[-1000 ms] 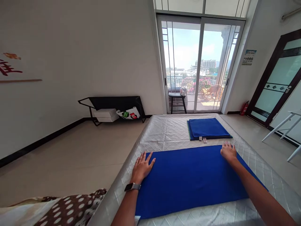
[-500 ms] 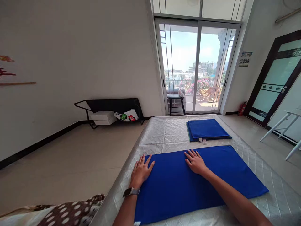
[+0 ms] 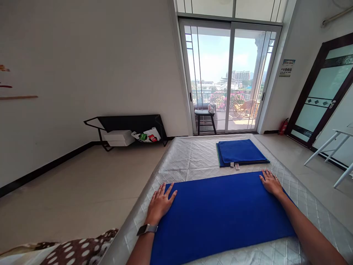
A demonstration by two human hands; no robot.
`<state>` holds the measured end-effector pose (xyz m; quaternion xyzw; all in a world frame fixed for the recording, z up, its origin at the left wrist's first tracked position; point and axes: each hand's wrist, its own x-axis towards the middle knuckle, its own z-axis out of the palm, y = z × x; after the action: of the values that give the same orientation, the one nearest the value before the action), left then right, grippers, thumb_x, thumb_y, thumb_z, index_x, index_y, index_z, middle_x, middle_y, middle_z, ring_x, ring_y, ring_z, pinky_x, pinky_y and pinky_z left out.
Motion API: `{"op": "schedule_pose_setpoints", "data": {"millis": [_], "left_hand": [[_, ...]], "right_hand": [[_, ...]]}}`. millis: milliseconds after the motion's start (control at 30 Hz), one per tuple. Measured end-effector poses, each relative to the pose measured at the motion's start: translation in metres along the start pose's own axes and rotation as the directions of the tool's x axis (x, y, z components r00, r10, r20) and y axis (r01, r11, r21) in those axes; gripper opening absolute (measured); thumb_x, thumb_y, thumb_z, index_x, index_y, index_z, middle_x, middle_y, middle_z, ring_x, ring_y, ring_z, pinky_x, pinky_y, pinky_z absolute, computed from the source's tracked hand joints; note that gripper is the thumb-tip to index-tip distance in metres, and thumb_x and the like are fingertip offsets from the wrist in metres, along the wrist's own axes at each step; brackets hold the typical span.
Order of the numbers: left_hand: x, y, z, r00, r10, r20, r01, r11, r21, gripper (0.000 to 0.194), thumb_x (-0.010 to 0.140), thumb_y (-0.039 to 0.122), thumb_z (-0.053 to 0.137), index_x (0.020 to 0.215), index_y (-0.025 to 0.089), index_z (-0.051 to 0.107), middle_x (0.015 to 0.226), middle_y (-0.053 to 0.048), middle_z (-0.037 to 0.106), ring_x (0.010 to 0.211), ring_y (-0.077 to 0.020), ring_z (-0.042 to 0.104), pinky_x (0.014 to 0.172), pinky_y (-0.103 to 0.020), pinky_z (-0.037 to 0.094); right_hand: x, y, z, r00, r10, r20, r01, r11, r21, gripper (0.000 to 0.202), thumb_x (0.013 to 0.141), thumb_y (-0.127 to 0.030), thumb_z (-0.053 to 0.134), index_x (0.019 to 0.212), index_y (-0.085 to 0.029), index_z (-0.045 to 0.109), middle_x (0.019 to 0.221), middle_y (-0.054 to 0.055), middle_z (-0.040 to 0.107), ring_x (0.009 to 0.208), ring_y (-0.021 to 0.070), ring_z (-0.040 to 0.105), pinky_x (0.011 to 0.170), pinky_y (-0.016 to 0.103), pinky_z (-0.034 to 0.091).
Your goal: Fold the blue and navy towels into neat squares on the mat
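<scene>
A dark blue rectangular cloth (image 3: 220, 213) lies flat and smooth on a white quilted mattress (image 3: 179, 158). My left hand (image 3: 160, 201), with a watch (image 3: 147, 229) on its wrist, rests on the cloth's far left corner, fingers spread. At the far right corner my right hand (image 3: 271, 182) lies palm down with its fingers stretched out. Just beyond the flat cloth sits a stack of folded blue cloths (image 3: 241, 151), with small white tags on its near edge. Neither hand grips anything.
A brown polka-dot fabric (image 3: 79, 250) is at the bottom left. Against the wall stands a black rack (image 3: 132, 123) with white boxes (image 3: 118, 138). A black stool (image 3: 204, 113) is by the sliding glass door. At the right are a white-legged table (image 3: 322, 147) and a fire extinguisher (image 3: 283, 127).
My right hand has moved right across the cloth, from its middle to the far right corner. My left hand stays at the left corner. The view has shifted slightly.
</scene>
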<state>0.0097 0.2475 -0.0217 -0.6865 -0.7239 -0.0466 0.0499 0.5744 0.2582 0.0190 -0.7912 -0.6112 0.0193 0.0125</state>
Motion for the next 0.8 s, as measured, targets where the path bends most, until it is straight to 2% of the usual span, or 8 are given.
{"op": "schedule_pose_setpoints", "data": {"millis": [233, 333, 400, 467, 533, 600, 700, 800], "left_hand": [[-0.001, 0.004, -0.008, 1.000, -0.008, 0.017, 0.008, 1.000, -0.020, 0.061, 0.100, 0.052, 0.032, 0.155, 0.025, 0.034, 0.162, -0.013, 0.033, 0.150, -0.0268, 0.030, 0.121, -0.046, 0.024], [-0.001, 0.006, -0.011, 0.999, -0.017, 0.040, 0.018, 0.999, -0.034, 0.062, 0.100, 0.052, 0.035, 0.155, 0.025, 0.034, 0.162, -0.013, 0.034, 0.149, -0.0276, 0.030, 0.121, -0.046, 0.024], [-0.001, 0.007, -0.011, 0.999, -0.023, 0.043, 0.025, 0.999, -0.036, 0.063, 0.099, 0.053, 0.035, 0.155, 0.025, 0.034, 0.162, -0.013, 0.035, 0.149, -0.0275, 0.031, 0.121, -0.046, 0.024], [-0.001, 0.007, -0.011, 0.999, -0.024, 0.031, 0.025, 0.999, -0.037, 0.062, 0.100, 0.053, 0.033, 0.155, 0.025, 0.033, 0.161, -0.013, 0.035, 0.149, -0.0274, 0.032, 0.121, -0.047, 0.025], [-0.002, 0.007, -0.011, 1.000, -0.016, 0.015, 0.017, 0.999, -0.040, 0.062, 0.100, 0.053, 0.033, 0.155, 0.025, 0.034, 0.161, -0.012, 0.035, 0.149, -0.0277, 0.032, 0.120, -0.048, 0.025], [-0.003, 0.007, -0.012, 1.000, -0.004, 0.007, 0.004, 0.999, -0.044, 0.061, 0.100, 0.051, 0.034, 0.154, 0.026, 0.036, 0.161, -0.011, 0.036, 0.149, -0.0275, 0.032, 0.120, -0.047, 0.025], [-0.004, 0.006, -0.013, 1.000, 0.001, 0.011, -0.001, 0.999, -0.032, 0.060, 0.100, 0.050, 0.034, 0.154, 0.025, 0.037, 0.161, -0.011, 0.036, 0.149, -0.0257, 0.032, 0.121, -0.045, 0.026], [-0.004, 0.004, -0.013, 1.000, -0.008, 0.017, 0.008, 1.000, -0.008, 0.059, 0.100, 0.049, 0.034, 0.154, 0.025, 0.038, 0.162, -0.011, 0.034, 0.149, -0.0242, 0.032, 0.120, -0.043, 0.026]], "right_hand": [[-0.008, -0.013, -0.015, 0.991, 0.133, 0.015, -0.133, 0.991, -0.024, 0.062, 0.101, -0.040, 0.022, 0.158, -0.016, 0.031, 0.163, 0.012, 0.031, 0.150, 0.0285, 0.027, 0.121, 0.051, 0.024], [-0.018, -0.036, -0.026, 0.987, 0.143, -0.076, -0.150, 0.985, -0.086, 0.058, 0.099, -0.027, 0.026, 0.151, -0.010, 0.043, 0.158, 0.017, 0.039, 0.148, 0.0324, 0.032, 0.119, 0.054, 0.024], [-0.031, -0.068, -0.030, 0.987, -0.007, -0.160, -0.009, 0.995, -0.100, 0.055, 0.096, -0.021, 0.029, 0.146, -0.010, 0.051, 0.155, 0.017, 0.044, 0.147, 0.0315, 0.034, 0.120, 0.052, 0.023], [-0.048, -0.111, -0.029, 0.954, -0.241, -0.177, 0.236, 0.971, -0.050, 0.053, 0.097, -0.024, 0.033, 0.145, -0.014, 0.053, 0.153, 0.014, 0.048, 0.145, 0.0283, 0.038, 0.120, 0.047, 0.026], [-0.066, -0.158, -0.022, 0.875, -0.455, -0.165, 0.466, 0.884, 0.038, 0.051, 0.099, -0.032, 0.033, 0.145, -0.021, 0.054, 0.152, 0.010, 0.050, 0.143, 0.0249, 0.041, 0.119, 0.043, 0.029], [-0.081, -0.199, -0.013, 0.794, -0.588, -0.153, 0.606, 0.786, 0.125, 0.051, 0.101, -0.039, 0.033, 0.147, -0.025, 0.051, 0.154, 0.006, 0.048, 0.144, 0.0232, 0.039, 0.120, 0.043, 0.027], [-0.091, -0.236, -0.001, 0.758, -0.648, -0.074, 0.646, 0.732, 0.217, 0.055, 0.102, -0.046, 0.031, 0.152, -0.026, 0.044, 0.158, 0.005, 0.041, 0.148, 0.0230, 0.032, 0.122, 0.044, 0.022], [-0.087, -0.240, 0.004, 0.774, -0.634, -0.004, 0.615, 0.749, 0.249, 0.057, 0.103, -0.049, 0.027, 0.155, -0.027, 0.037, 0.162, 0.002, 0.033, 0.152, 0.0219, 0.023, 0.124, 0.044, 0.016]]}}
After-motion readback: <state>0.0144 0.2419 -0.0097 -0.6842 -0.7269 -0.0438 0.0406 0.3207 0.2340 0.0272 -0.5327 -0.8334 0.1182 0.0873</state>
